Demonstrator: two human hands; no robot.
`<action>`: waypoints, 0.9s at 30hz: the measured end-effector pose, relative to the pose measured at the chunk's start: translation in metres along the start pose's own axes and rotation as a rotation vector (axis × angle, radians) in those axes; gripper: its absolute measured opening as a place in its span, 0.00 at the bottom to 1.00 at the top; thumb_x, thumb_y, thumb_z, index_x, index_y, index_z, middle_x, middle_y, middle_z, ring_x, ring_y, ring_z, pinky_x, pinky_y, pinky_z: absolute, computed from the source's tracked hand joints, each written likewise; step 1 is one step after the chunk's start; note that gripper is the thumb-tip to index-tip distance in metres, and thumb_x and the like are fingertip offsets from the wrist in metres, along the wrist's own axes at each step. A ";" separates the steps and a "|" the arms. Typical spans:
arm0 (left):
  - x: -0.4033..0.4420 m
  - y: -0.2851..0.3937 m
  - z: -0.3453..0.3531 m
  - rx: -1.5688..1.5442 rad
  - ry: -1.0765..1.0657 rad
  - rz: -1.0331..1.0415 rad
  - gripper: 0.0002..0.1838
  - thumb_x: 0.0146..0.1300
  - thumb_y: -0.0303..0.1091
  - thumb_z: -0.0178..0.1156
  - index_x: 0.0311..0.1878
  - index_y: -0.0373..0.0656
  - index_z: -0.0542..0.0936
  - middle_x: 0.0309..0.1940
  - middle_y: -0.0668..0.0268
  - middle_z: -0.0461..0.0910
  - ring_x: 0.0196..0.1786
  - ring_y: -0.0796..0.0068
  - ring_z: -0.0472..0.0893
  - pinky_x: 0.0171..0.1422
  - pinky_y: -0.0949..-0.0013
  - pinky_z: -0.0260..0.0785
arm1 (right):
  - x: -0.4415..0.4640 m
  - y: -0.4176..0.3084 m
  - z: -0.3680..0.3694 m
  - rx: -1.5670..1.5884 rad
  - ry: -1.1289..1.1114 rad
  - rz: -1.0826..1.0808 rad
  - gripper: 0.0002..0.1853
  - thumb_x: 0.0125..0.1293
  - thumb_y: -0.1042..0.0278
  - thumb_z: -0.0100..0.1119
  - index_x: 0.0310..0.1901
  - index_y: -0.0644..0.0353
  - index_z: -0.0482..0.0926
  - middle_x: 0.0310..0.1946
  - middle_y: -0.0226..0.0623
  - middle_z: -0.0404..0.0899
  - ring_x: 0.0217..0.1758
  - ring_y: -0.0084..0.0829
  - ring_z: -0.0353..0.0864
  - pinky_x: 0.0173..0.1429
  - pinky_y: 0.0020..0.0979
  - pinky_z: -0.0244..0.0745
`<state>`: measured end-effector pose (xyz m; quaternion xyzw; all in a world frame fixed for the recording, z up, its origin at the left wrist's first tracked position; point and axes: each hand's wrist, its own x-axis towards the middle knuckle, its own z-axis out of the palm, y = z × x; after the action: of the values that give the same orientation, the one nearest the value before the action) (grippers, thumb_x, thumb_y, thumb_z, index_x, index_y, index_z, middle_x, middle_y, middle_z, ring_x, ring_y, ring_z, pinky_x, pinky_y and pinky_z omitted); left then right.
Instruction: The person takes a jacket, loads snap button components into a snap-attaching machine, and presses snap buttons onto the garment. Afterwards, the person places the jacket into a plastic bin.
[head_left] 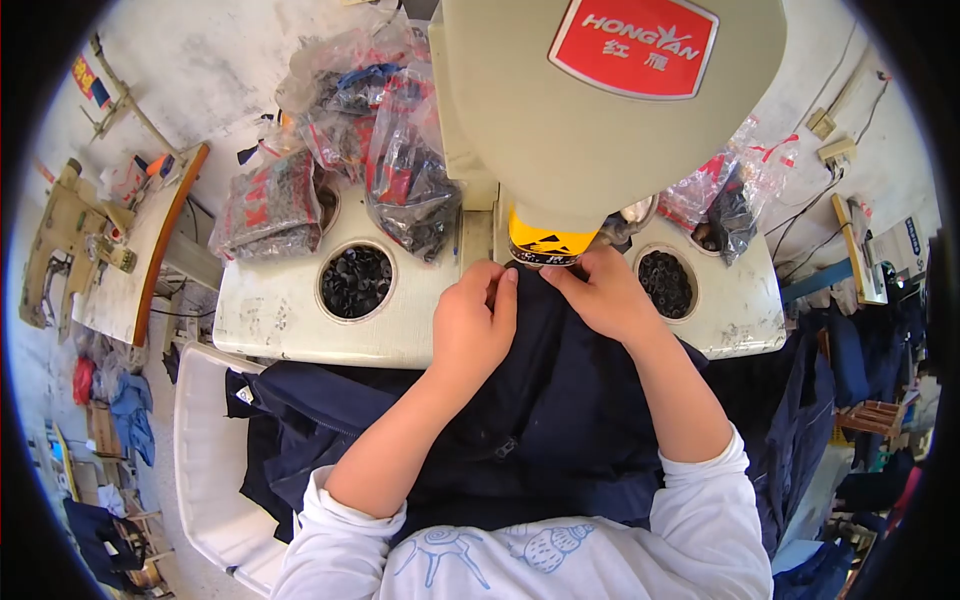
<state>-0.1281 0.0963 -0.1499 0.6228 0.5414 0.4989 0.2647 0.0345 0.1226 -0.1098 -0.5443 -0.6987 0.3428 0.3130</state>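
A dark navy garment [540, 400] with a zipper hangs over the front of the machine table and spreads across the lap. My left hand [476, 318] pinches its upper edge just left of the machine head [545, 235], which has a yellow band. On the right of that head, my right hand [607, 292] is closed on the garment too, its fingertips partly hidden behind the head. Dark snap parts fill a round bowl [356, 282] to the left of my left hand, and a similar bowl [667, 284] to the right of my right hand.
Plastic bags of dark parts [412, 165] lie at the back left of the white table [270, 315], more bags [735, 195] at the back right. A white plastic bin [205, 450] stands at the lower left. Another machine [75, 245] is at far left.
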 end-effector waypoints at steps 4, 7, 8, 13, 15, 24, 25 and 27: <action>0.001 0.003 -0.002 -0.029 -0.029 -0.058 0.07 0.64 0.28 0.56 0.32 0.34 0.75 0.15 0.65 0.72 0.18 0.83 0.67 0.24 0.74 0.59 | 0.005 0.012 0.002 0.043 -0.015 -0.006 0.13 0.59 0.63 0.59 0.29 0.68 0.79 0.18 0.43 0.75 0.22 0.31 0.72 0.30 0.34 0.66; 0.003 0.004 -0.001 -0.020 -0.013 -0.027 0.07 0.64 0.28 0.56 0.32 0.34 0.75 0.15 0.66 0.73 0.18 0.84 0.67 0.23 0.75 0.58 | 0.006 0.014 0.001 0.074 -0.019 0.008 0.13 0.59 0.63 0.59 0.29 0.68 0.79 0.17 0.42 0.75 0.21 0.31 0.72 0.30 0.34 0.66; 0.003 0.002 0.000 -0.019 -0.018 -0.042 0.07 0.64 0.28 0.56 0.32 0.34 0.75 0.15 0.66 0.73 0.19 0.85 0.67 0.23 0.75 0.58 | 0.005 0.016 0.002 0.085 -0.016 0.010 0.13 0.59 0.63 0.59 0.29 0.68 0.79 0.17 0.42 0.75 0.21 0.31 0.72 0.30 0.33 0.66; 0.003 -0.001 0.001 -0.036 -0.033 -0.083 0.08 0.64 0.28 0.56 0.31 0.34 0.75 0.15 0.67 0.73 0.19 0.86 0.66 0.23 0.76 0.58 | 0.008 0.017 0.005 0.075 -0.053 0.065 0.14 0.59 0.61 0.59 0.30 0.68 0.79 0.19 0.41 0.76 0.22 0.29 0.72 0.30 0.32 0.67; 0.003 0.001 0.000 -0.028 -0.041 -0.096 0.08 0.64 0.28 0.56 0.31 0.33 0.75 0.15 0.68 0.72 0.19 0.86 0.66 0.23 0.76 0.58 | 0.008 0.016 0.004 0.075 -0.061 0.090 0.15 0.59 0.61 0.59 0.30 0.68 0.79 0.19 0.41 0.77 0.22 0.29 0.73 0.31 0.32 0.67; 0.001 -0.004 0.002 -0.021 -0.039 -0.082 0.06 0.63 0.27 0.55 0.33 0.33 0.75 0.15 0.71 0.71 0.19 0.88 0.65 0.23 0.77 0.57 | 0.007 0.017 0.003 0.069 -0.057 0.075 0.15 0.58 0.61 0.60 0.31 0.68 0.80 0.22 0.42 0.79 0.25 0.29 0.75 0.35 0.31 0.70; 0.001 -0.003 0.001 -0.024 -0.040 -0.084 0.06 0.63 0.27 0.55 0.33 0.33 0.75 0.15 0.71 0.71 0.19 0.88 0.64 0.23 0.78 0.57 | 0.007 0.017 0.003 0.076 -0.056 0.075 0.15 0.58 0.60 0.60 0.31 0.68 0.80 0.22 0.42 0.79 0.25 0.28 0.75 0.35 0.31 0.70; 0.002 -0.003 0.000 -0.012 -0.050 -0.098 0.06 0.63 0.26 0.55 0.33 0.33 0.75 0.16 0.71 0.71 0.20 0.88 0.65 0.24 0.78 0.57 | 0.008 0.018 0.004 0.093 -0.058 0.085 0.15 0.58 0.60 0.60 0.31 0.68 0.80 0.22 0.42 0.79 0.25 0.28 0.76 0.35 0.31 0.70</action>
<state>-0.1290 0.0990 -0.1516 0.6061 0.5615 0.4729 0.3061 0.0399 0.1330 -0.1264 -0.5481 -0.6672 0.4036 0.3025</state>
